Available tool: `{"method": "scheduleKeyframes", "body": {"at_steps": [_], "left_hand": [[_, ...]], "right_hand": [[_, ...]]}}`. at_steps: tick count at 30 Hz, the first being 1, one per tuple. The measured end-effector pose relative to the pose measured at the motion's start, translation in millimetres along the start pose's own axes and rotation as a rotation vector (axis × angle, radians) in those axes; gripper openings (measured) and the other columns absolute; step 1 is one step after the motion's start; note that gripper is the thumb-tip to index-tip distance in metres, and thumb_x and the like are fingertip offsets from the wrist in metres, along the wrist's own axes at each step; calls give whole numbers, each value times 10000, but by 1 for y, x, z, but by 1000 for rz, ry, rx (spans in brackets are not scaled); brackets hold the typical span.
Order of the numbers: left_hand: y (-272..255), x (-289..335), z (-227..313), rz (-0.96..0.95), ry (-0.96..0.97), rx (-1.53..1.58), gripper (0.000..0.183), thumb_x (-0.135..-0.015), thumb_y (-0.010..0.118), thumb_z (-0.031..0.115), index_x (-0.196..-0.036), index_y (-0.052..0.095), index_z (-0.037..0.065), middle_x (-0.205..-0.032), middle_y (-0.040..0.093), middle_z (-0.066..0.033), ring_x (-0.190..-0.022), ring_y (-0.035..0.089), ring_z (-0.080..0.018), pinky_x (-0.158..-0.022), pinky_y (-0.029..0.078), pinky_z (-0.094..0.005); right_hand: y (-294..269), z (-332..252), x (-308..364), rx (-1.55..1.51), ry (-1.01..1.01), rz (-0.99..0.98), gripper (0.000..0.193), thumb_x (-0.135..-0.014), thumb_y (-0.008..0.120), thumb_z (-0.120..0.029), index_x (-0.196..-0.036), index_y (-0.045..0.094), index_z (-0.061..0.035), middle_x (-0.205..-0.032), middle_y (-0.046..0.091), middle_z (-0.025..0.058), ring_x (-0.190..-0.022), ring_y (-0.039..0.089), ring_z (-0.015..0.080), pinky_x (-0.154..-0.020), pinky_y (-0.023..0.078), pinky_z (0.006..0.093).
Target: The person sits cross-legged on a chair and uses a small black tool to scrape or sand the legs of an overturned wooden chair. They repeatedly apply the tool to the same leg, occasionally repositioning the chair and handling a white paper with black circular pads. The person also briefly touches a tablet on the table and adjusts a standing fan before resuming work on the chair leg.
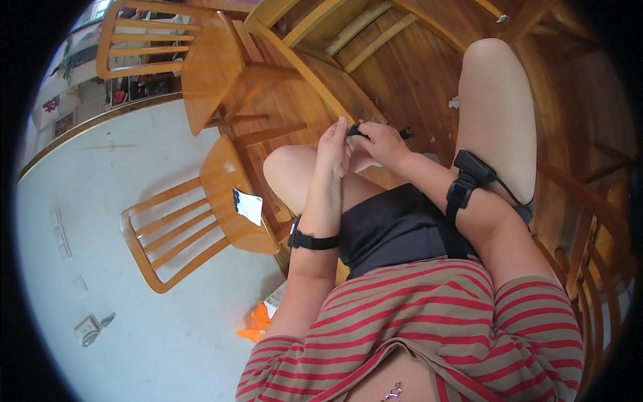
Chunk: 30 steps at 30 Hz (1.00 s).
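Observation:
My left hand (333, 149) and my right hand (383, 143) meet in front of my knees. A small black item (355, 129), strap-like in look, sits between them. Thumb and fingers of my right hand pinch it from the right. On the left side, my fingers are closed against it, and the palm side is partly hidden. Just past my right hand another small black piece (406, 134) shows; whether it joins the first I cannot tell. Black bands with small devices circle both forearms, the left band (315, 242) and the right band (458, 195).
Wooden chairs stand at the left, one with a white card (248, 206) on its seat (231, 181). Ahead is a curved wooden table edge (305, 67). A black box with a cable (474, 165) rests by my right thigh. An orange bag (255, 324) lies by the wall.

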<state>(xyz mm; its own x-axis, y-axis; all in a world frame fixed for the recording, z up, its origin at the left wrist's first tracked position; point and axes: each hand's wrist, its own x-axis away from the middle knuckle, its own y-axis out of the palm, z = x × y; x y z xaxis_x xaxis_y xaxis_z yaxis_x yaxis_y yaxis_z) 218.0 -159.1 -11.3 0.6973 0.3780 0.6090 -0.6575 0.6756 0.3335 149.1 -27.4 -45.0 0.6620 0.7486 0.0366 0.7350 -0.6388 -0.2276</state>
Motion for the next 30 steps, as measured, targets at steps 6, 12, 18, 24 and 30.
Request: {"method": "scheduleKeyframes", "body": {"at_steps": [6,12,18,24,30], "left_hand": [[3,2,2,16,-2,-37,250,-941,540,290,-925,567,43,-912,637,-101,-743,586,-148,-652,492,-252],[11,5,-7,156,33,-59,254,-934,562,272,-944,581,18,-870,639,-73,-744,602,-136,-641,492,-232],[11,12,-8,385,440,-1114,292,-819,699,286,-761,597,19,-660,617,-55,-574,566,-144,-538,452,-275],[15,22,-2,366,722,-1481,240,-841,649,251,-764,562,41,-670,598,-125,-609,585,-303,-560,463,-369],[5,26,-5,232,758,-1413,185,-897,574,149,-778,550,10,-662,580,-155,-579,549,-297,-556,447,-352]], "right_hand": [[1,-2,3,17,-28,50,268,-856,548,-297,-861,592,-33,-905,613,181,-860,581,373,-730,460,449],[-2,5,-3,65,286,6,323,-845,557,-345,-906,613,-32,-886,622,198,-841,586,379,-724,460,454],[-9,13,4,-38,318,-116,300,-834,583,-316,-879,617,-21,-805,621,215,-793,604,374,-678,465,433],[-9,20,3,18,305,9,326,-835,562,-348,-867,630,-31,-816,627,206,-814,603,379,-696,464,459],[-2,17,5,-86,172,8,311,-851,538,-322,-888,606,-22,-886,619,217,-852,588,389,-719,462,449]]}}
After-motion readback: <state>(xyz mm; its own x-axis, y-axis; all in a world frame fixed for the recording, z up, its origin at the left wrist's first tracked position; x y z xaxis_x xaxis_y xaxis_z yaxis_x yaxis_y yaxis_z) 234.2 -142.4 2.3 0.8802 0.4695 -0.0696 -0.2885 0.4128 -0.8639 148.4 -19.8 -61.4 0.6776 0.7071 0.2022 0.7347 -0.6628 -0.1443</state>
